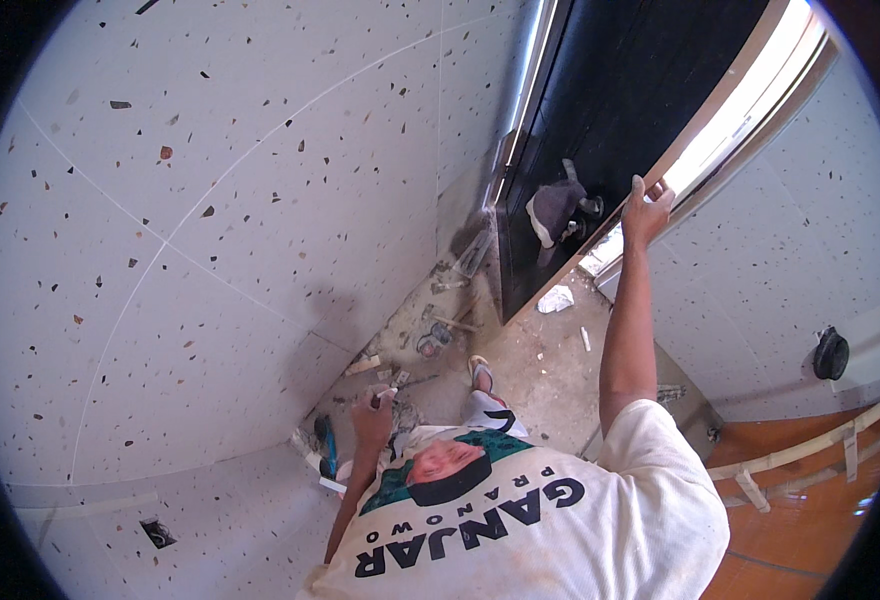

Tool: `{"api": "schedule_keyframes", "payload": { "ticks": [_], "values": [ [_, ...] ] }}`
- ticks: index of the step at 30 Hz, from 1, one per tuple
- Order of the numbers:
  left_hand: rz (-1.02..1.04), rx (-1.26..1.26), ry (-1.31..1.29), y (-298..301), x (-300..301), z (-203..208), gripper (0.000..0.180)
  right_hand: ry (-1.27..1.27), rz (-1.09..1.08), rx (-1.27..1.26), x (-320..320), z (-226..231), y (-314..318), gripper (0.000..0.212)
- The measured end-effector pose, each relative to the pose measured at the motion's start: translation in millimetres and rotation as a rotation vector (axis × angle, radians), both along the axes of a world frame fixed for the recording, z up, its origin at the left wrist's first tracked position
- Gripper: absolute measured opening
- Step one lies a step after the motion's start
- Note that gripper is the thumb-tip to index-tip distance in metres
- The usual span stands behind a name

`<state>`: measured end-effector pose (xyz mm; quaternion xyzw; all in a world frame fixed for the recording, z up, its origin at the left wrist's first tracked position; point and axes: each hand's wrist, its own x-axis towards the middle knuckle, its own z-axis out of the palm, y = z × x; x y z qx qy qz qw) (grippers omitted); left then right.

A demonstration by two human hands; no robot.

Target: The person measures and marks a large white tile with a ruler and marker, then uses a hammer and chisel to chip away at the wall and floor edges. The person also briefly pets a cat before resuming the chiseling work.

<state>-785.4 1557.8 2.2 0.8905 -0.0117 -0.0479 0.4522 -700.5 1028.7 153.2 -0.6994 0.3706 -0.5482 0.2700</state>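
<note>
A tall black door with a bare wooden edge stands ajar in front of me, bright light coming through the gap. My right hand reaches up and forward, its fingers curled round that edge. A dark grey cloth item with a pale rim hangs at the door's handle. Low on my left, my left hand is closed beside my body, a small pale bit showing at its fingertips that I cannot make out. Near it, debris and small pieces lie on the floor below.
Speckled white tiled walls rise on the left and right. Rubble, sticks and a crumpled white scrap litter the dusty floor. A black round fitting juts from the right wall. Behind me on the right is an orange sheet with a pale pole.
</note>
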Motion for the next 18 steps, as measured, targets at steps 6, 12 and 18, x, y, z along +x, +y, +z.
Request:
{"api": "schedule_keyframes", "payload": {
  "ticks": [6,12,18],
  "values": [
    [-0.018,0.083,-0.091,3,1,-13,0.017,0.031,0.061,0.027,-10,-10,-1,0.042],
    [0.003,-0.059,0.004,3,3,-22,0.02,0.017,-0.004,0.076,-16,-34,3,0.042],
    [0.037,-0.098,-0.07,7,-3,-19,0.019,0.002,0.119,0.193,-25,-52,37,0.043]
  ]
}}
